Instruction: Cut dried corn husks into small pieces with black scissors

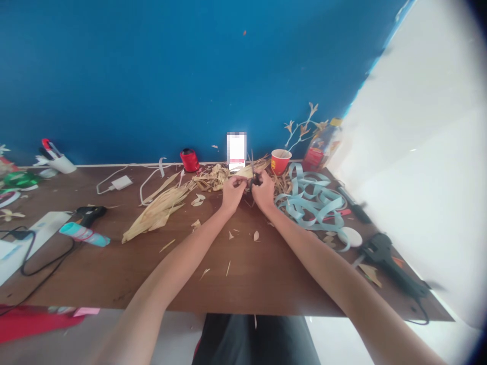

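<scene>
My right hand (264, 188) is closed around the black handles of a pair of scissors (252, 175), whose thin blades point up and away from me. Close beside it, my left hand (233, 191) pinches a small piece that looks like dried corn husk; the fingers cover most of it. Behind both hands lies a heap of dry husks (215, 177). A bundle of long pale husks (160, 210) stretches to the left. Small husk petals (256, 235) and scraps lie on the brown table in front of my hands.
A red paper cup (280, 163) holds stems with husk flowers. Tangled light blue ribbon (304, 203) lies to its right, near a glue gun (391, 263). A red can-like object (189, 160), white charger (120, 183) and second glue gun (90, 215) are on the left.
</scene>
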{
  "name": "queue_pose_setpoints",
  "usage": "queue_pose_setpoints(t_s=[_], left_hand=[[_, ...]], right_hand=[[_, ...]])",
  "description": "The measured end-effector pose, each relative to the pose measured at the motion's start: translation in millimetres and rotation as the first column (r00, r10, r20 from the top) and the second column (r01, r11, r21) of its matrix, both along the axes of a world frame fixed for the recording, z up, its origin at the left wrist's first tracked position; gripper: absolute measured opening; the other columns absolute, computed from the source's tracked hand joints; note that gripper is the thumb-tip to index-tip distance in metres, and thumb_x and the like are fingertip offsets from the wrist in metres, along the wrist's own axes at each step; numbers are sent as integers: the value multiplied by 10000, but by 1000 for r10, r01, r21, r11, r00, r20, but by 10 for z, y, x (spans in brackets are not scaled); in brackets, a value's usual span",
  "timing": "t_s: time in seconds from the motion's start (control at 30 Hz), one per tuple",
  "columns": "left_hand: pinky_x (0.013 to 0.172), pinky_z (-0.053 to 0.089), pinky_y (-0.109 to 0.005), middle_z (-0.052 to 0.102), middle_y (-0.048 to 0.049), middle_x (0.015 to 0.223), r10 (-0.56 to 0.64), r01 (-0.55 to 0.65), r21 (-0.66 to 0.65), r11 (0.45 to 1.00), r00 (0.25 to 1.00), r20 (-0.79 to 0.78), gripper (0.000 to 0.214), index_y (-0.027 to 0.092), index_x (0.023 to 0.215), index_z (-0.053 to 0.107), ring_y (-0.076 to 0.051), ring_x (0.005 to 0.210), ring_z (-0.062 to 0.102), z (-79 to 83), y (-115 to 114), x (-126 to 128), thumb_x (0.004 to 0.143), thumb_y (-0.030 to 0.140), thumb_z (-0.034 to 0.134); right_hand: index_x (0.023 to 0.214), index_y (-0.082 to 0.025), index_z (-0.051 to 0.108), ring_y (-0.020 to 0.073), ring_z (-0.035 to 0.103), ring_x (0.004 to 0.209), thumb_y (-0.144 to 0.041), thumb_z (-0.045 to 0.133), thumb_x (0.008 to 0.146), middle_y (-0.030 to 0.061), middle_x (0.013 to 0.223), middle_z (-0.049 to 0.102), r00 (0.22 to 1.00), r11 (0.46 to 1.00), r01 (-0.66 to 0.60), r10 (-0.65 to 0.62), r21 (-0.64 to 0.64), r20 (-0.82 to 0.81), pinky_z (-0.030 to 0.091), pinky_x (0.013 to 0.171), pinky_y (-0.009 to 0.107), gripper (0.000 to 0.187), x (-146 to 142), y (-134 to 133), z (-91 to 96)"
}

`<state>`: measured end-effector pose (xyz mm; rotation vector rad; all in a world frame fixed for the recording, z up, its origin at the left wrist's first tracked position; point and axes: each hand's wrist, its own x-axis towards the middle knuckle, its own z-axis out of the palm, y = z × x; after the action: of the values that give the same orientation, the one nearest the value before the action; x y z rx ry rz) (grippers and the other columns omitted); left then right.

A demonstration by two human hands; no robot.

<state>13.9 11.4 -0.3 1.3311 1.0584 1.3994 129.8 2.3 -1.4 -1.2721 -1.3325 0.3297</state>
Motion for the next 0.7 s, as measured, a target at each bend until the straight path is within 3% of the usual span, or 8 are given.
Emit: queue_pose_setpoints(t_s=[0.17, 0.37, 0.7], left_hand=[[535, 466, -227, 647, -12, 707, -19, 19, 5, 1000, 1000, 19, 131, 153, 839, 651, -99, 559, 564, -7, 3, 0, 728, 180, 586], [559, 446, -234, 620, -4, 660, 75, -68, 82, 994, 994, -85, 81, 169, 806, 628, -122, 600, 568, -75, 30, -28, 752, 225, 603], [487, 390, -243, 656, -27, 658, 152, -145, 56, 988, 979, -138, 248, 161, 950, 678, -116, 474, 522, -42, -21, -62, 814, 355, 607]], right_hand=[[1043, -174, 616, 204, 645, 767, -231, 554, 714, 52, 875, 707, 998, 999, -35, 36, 23, -44, 491, 730, 304, 339, -11, -8, 10], [1006, -170, 624, 173, 616, 675, -259, 568, 715, 22, 777, 679, 995, 997, -74, 76, 38, -68, 494, 681, 285, 309, -47, -49, 62], [1010, -173, 620, 188, 659, 735, -289, 566, 775, 42, 812, 699, 994, 993, -111, 112, 48, -12, 513, 737, 298, 268, -65, -65, 41]])
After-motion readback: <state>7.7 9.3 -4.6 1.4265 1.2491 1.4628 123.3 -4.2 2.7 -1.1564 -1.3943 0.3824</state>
